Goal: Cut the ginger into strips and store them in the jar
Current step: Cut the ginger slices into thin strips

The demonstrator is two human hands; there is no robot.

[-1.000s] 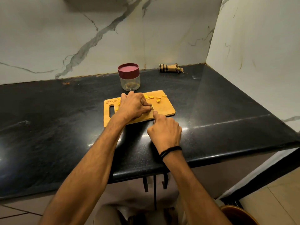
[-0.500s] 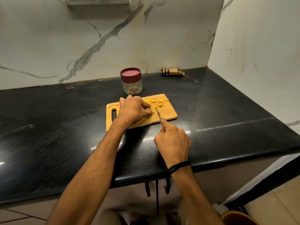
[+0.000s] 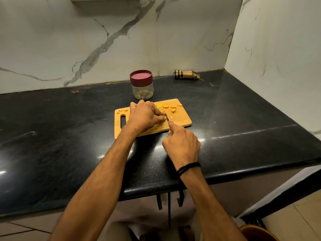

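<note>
- The left hand (image 3: 145, 115) lies curled on the cutting board (image 3: 182, 120). Its fingertips pinch a ginger piece (image 3: 163, 117) that is mostly hidden beneath them.
- The right hand (image 3: 182, 145) grips a knife (image 3: 166, 116) with the forefinger along its back. The blade is just beside the left fingertips.
- Ginger slices (image 3: 165, 106) lie scattered along the board's far edge.
- The jar (image 3: 142, 87), with its dark red lid (image 3: 141, 77) on, stands just behind the board.
- The board sits well back from the front edge of the black counter (image 3: 69, 127), and wide stretches of counter lie on either side.
- A rolled checked cloth (image 3: 186, 75) lies against the back wall near the corner.
</note>
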